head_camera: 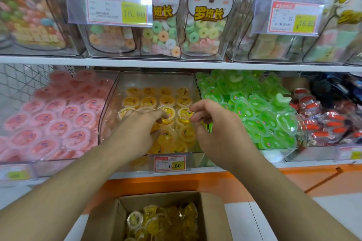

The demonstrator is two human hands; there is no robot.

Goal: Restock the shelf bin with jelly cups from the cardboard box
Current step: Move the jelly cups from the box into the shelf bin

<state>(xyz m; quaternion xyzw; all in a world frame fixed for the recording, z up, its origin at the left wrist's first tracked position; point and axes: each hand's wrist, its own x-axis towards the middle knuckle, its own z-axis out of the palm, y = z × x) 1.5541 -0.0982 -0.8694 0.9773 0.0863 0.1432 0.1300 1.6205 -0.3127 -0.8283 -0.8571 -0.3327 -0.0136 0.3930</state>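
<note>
A clear shelf bin (156,79) on the lower shelf holds rows of yellow jelly cups (148,101). My left hand (141,125) reaches into the bin, fingers and thumb curled round a yellow jelly cup (170,114) in the front rows. My right hand (213,123) hovers beside it with curled fingers, fingertips at the right edge of another yellow cup (184,116); whether it pinches that cup is unclear. An open cardboard box (103,219) below me, in front of the shelf, contains several loose yellow jelly cups (162,221).
A bin of pink jelly cups (58,119) stands to the left and one of green heart-shaped cups (254,111) to the right, with red-wrapped snacks (317,123) further right. Candy bags (207,25) fill the upper shelf. A price tag (170,163) hangs on the bin's front.
</note>
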